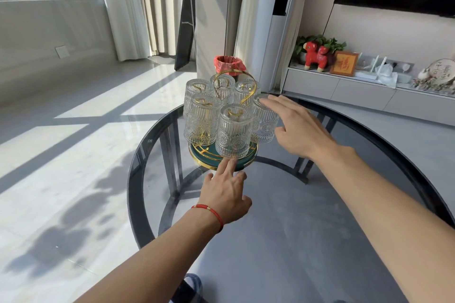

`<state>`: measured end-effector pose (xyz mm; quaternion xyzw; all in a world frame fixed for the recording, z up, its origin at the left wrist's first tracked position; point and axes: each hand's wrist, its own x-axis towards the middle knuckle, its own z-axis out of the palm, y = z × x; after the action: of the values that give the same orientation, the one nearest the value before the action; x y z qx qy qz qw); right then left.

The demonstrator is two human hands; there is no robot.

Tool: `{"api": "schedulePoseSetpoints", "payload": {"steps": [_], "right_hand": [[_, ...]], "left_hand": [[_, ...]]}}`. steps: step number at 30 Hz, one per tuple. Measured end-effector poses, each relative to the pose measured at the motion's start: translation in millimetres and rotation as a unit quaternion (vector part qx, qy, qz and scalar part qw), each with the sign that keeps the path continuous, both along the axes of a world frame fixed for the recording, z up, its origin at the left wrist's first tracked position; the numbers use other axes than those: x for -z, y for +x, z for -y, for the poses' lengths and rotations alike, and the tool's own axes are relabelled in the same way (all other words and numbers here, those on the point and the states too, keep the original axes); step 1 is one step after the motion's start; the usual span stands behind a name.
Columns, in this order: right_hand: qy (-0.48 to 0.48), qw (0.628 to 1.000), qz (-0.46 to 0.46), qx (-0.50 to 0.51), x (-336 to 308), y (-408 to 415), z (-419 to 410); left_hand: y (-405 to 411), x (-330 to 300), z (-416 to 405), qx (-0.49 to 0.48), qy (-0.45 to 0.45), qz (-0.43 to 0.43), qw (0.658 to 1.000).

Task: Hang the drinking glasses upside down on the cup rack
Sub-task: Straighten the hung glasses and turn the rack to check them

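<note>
A cup rack [242, 96] with a gold loop handle and a round green, gold-rimmed base [247, 161] stands on the glass table. Several ribbed clear drinking glasses hang upside down on its gold pegs; the nearest one [234, 131] faces me. My right hand [298, 128] is open, its fingertips resting on the upturned bottom of the right-hand glass [264, 122]. My left hand [227, 193], with a red string bracelet at the wrist, is open, its forefinger touching the front rim of the rack's base under the nearest glass.
The rack sits near the far left edge of a round dark glass table [320, 204] with a black frame. Beyond it stand a bin with a red liner [229, 64], curtains, and a low white cabinet [357, 86] with ornaments. A sunlit tiled floor lies to the left.
</note>
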<state>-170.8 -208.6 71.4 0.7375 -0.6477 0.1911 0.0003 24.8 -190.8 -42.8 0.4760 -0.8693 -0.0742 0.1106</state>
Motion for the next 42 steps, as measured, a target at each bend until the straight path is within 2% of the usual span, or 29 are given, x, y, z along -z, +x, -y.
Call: {"api": "schedulePoseSetpoints", "payload": {"steps": [10,18,21,25,29,34,42], "right_hand": [[0.021,1.0,-0.007,-0.005,-1.9,-3.8,-2.4],[-0.008,0.999,0.039,0.025,-24.6,-3.6,28.6],[0.028,0.998,0.052,0.029,-37.7,-0.4,51.5],[0.126,0.988,0.084,0.039,-50.6,-3.5,82.1],[0.176,0.982,0.061,0.034,-54.3,-7.7,95.1],[0.145,0.989,0.011,0.037,-51.9,-8.3,101.2],[0.098,0.995,0.004,0.034,-48.0,-9.7,106.4]], "left_hand": [[-0.8,0.1,1.1,-0.007,-0.007,-0.006,1.0],[-8.2,8.5,-1.6,-0.027,-0.08,0.004,0.996],[-8.1,8.8,0.7,-0.025,-0.083,0.001,0.996],[-5.6,6.9,7.2,-0.009,-0.091,0.002,0.996],[-6.9,7.5,8.4,-0.01,-0.104,0.004,0.995],[-6.7,11.0,7.8,-0.011,-0.109,0.0,0.994],[-5.7,11.4,8.2,-0.011,-0.104,-0.002,0.994]]}}
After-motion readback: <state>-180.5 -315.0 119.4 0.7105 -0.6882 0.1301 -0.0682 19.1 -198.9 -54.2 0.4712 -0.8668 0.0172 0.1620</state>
